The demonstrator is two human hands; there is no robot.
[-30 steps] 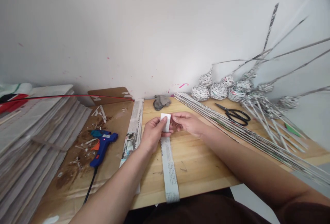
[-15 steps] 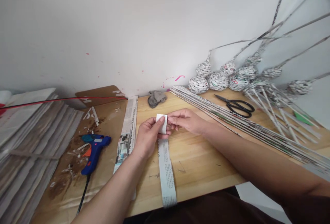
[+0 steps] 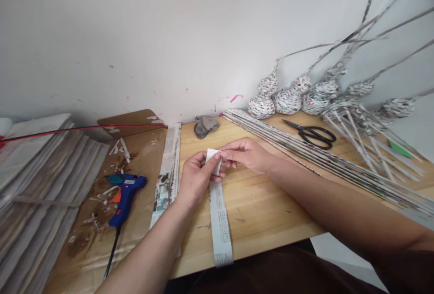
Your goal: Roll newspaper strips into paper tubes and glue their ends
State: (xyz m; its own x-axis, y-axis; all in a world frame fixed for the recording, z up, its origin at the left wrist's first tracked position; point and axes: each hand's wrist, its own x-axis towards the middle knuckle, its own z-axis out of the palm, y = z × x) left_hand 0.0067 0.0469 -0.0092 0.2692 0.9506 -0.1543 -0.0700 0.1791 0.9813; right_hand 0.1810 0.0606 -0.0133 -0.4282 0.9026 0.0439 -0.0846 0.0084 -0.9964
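A long newspaper strip (image 3: 221, 226) hangs from my left hand (image 3: 198, 174) over the wooden table and down to its front edge. Its top end stands up white between my left thumb and fingers. My right hand (image 3: 246, 155) pinches the upper right corner of that end with thumb and forefinger. The fingertips of both hands nearly touch. More newspaper strips (image 3: 172, 154) lie flat to the left of my left hand.
A blue glue gun (image 3: 126, 199) lies on brown paper at left, beside stacked newspapers (image 3: 44, 194). Behind my hands sits a grey cloth (image 3: 206, 126). Rolled paper sticks (image 3: 305, 149), black scissors (image 3: 313, 135) and woven paper gourds (image 3: 261, 106) are at right.
My right thumb and fingers have closed in on the corner of the strip's top end, which now tilts slightly to the right. The whole view has shifted a little.
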